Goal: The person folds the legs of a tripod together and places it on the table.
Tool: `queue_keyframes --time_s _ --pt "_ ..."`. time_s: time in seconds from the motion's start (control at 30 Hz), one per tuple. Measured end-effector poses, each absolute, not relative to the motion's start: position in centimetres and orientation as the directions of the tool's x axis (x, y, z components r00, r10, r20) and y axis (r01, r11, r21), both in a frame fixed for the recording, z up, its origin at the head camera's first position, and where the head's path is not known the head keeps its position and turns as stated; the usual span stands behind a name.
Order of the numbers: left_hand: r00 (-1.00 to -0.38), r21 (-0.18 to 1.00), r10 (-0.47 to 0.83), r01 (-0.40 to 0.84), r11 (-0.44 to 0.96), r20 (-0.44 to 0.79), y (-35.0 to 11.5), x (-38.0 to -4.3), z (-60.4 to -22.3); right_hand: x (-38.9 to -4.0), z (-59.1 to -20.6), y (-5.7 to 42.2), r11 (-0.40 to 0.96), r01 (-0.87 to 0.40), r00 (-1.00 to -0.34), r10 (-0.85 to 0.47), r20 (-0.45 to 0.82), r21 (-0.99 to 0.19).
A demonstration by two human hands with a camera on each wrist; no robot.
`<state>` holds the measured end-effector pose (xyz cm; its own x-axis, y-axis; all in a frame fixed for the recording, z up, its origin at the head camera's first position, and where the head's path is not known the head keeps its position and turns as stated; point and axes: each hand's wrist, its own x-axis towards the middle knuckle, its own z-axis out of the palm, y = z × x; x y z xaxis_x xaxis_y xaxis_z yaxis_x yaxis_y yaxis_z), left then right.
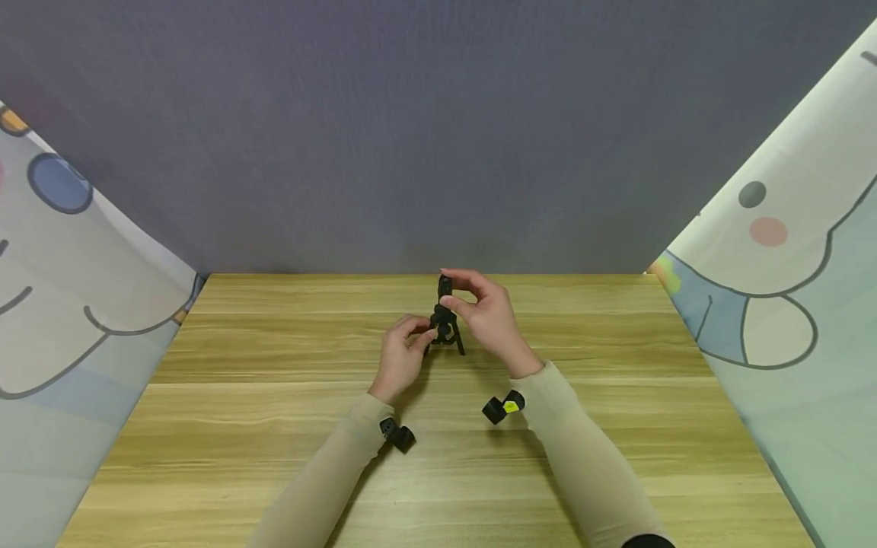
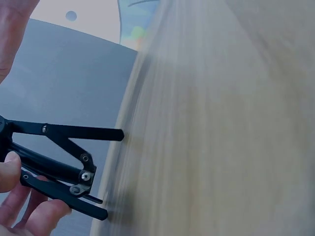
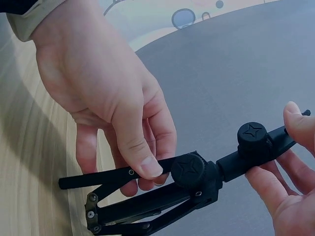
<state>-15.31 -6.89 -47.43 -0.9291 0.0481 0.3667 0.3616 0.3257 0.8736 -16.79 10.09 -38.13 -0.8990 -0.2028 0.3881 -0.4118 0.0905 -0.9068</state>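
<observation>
A small black tripod (image 1: pixel 444 318) stands with its legs spread, near the back of the wooden table. My left hand (image 1: pixel 400 358) pinches one of its legs between thumb and fingers, as the left wrist view shows at the folding leg (image 2: pixel 74 199). Higher up, my right hand (image 1: pixel 488 310) holds the top section, thumb on one side and fingers on the other. Round knobs with a star mark (image 3: pixel 252 136) sit on the head and the collar in the right wrist view. Several hinged braces join the legs to the centre tube (image 2: pixel 47 162).
The wooden table (image 1: pixel 274 426) ends at a dark grey panel (image 1: pixel 425 152) just behind the tripod. Cartoon-printed cloth (image 1: pixel 767 251) hangs at the right, with similar cloth at the left. Both wrists carry small black cameras.
</observation>
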Motion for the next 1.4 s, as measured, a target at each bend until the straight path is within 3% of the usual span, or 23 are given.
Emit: queue_keyframes --time_s 0.37,1.0,1.4 --pt "-0.938 0.908 0.030 0.342 0.242 0.345 -6.6 -15.6 -47.7 -16.9 -38.2 10.2 0.093 -0.415 -0.898 -0.199 0.392 -0.905" --pt "-0.970 0.940 0.035 0.241 0.240 0.240 -6.7 -15.4 -47.4 -16.9 -38.4 10.7 0.010 -0.349 -0.918 -0.206 0.339 -0.937" --pt "-0.971 0.943 0.019 0.235 0.235 0.237 -6.7 -15.4 -47.6 -16.6 -40.6 11.5 -0.005 -0.320 -0.933 -0.174 0.316 -0.947"
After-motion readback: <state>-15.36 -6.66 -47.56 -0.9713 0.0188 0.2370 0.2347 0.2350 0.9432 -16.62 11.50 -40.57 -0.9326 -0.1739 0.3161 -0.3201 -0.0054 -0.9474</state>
